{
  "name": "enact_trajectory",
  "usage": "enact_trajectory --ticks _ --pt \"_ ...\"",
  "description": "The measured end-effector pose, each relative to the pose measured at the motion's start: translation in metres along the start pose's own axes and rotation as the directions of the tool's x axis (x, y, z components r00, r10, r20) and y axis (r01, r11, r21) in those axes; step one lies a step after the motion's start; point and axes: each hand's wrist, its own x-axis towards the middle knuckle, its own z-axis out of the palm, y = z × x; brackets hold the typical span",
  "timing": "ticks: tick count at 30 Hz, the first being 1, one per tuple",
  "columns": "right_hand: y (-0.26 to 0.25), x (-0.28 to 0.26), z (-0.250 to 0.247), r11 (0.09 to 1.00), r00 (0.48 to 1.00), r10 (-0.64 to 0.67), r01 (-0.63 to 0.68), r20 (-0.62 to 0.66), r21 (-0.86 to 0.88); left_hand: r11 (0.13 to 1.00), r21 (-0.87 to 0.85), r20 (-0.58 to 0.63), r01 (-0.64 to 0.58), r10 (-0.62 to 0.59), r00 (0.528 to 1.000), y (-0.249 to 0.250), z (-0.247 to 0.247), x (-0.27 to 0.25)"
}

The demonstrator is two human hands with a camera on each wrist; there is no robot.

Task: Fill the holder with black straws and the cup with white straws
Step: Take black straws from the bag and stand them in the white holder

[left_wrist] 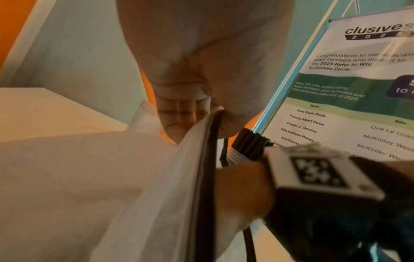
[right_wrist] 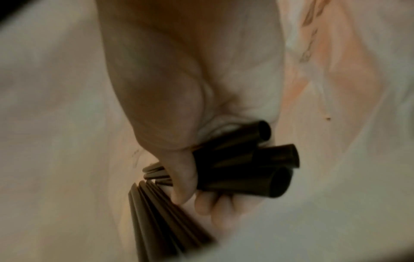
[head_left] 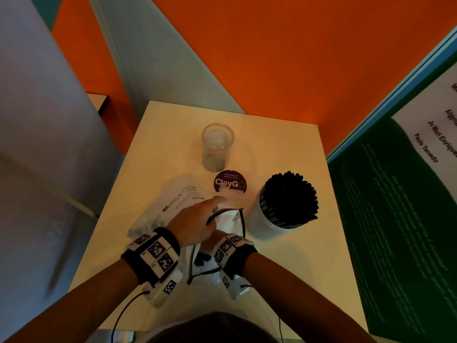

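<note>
A white bag [head_left: 228, 219] with black trim lies open at the table's middle. My left hand [head_left: 197, 219] pinches the bag's black-edged rim [left_wrist: 213, 124] and holds the mouth up. My right hand [right_wrist: 192, 198] is inside the bag and grips a bunch of several black straws [right_wrist: 244, 170]; in the head view the bag hides its fingers. The white holder [head_left: 262, 219] stands to the right, packed with black straws [head_left: 289, 196]. A clear plastic cup [head_left: 217, 144] stands behind the bag with no straws in it.
A crumpled printed plastic wrapper [head_left: 173, 201] lies left of the bag. A round purple sticker [head_left: 230, 181] sits between cup and bag. A green and white banner [head_left: 395, 194] stands close along the table's right edge. An orange wall rises behind the table.
</note>
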Motion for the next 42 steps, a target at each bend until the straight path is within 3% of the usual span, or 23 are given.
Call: enact_trajectory --ticks 3,5,7,10,14,18,20,23,25,27,30,33,38,42 --pt "0.007 -0.013 -0.019 1.0 0.995 0.01 -0.011 0.094 0.003 0.996 0.078 0.004 -0.036 0.036 0.999 0.001 0.005 0.001" --pt "0.017 -0.034 -0.037 1.0 0.989 0.014 -0.014 0.147 0.001 0.965 0.218 -0.012 -0.148 0.154 0.988 0.003 0.01 0.002" --pt "0.033 -0.058 -0.049 0.999 0.986 0.034 -0.028 0.163 -0.042 0.9 0.335 0.006 -0.278 0.293 0.956 0.007 0.016 0.001" --pt "0.054 -0.098 -0.066 0.995 0.987 0.088 -0.081 0.133 -0.054 0.835 0.349 0.052 -0.425 0.435 0.899 0.018 0.028 0.0" --pt "0.067 -0.16 -0.089 0.997 0.996 -0.006 -0.002 0.09 0.083 0.888 0.238 0.057 -0.395 0.393 0.918 0.046 0.044 0.01" --pt "0.082 -0.215 -0.11 0.986 0.993 -0.08 0.091 -0.088 0.139 0.944 0.131 0.01 -0.303 0.305 0.952 0.069 0.05 0.024" --pt "0.095 -0.234 -0.116 0.951 0.95 -0.079 0.163 -0.301 0.264 0.961 0.014 -0.061 -0.277 0.277 0.959 0.075 0.051 0.031" --pt "0.103 -0.249 -0.112 0.805 0.81 -0.067 0.389 -0.583 0.448 0.948 -0.128 -0.14 -0.291 0.273 0.952 0.086 0.055 0.038" --pt "0.103 -0.249 -0.104 0.744 0.742 -0.042 0.471 -0.669 0.475 0.936 -0.166 -0.14 -0.311 0.289 0.947 0.097 0.059 0.041" --pt "0.105 -0.248 -0.101 0.74 0.702 0.002 0.478 -0.712 0.473 0.932 -0.183 -0.097 -0.312 0.299 0.949 0.105 0.063 0.044" --pt "0.116 -0.251 -0.11 0.794 0.675 0.068 0.408 -0.734 0.45 0.947 -0.104 -0.062 -0.305 0.3 0.952 0.105 0.063 0.045" --pt "0.133 -0.259 -0.123 0.809 0.658 0.118 0.371 -0.744 0.456 0.919 0.001 -0.159 -0.394 0.389 0.907 0.094 0.061 0.042" --pt "0.145 -0.262 -0.141 0.85 0.645 0.122 0.324 -0.754 0.415 0.879 0.248 -0.147 -0.408 0.45 0.881 0.079 0.051 0.037" --pt "0.142 -0.258 -0.15 0.86 0.652 0.111 0.315 -0.75 0.401 0.858 0.288 -0.133 -0.425 0.476 0.869 0.079 0.049 0.035"
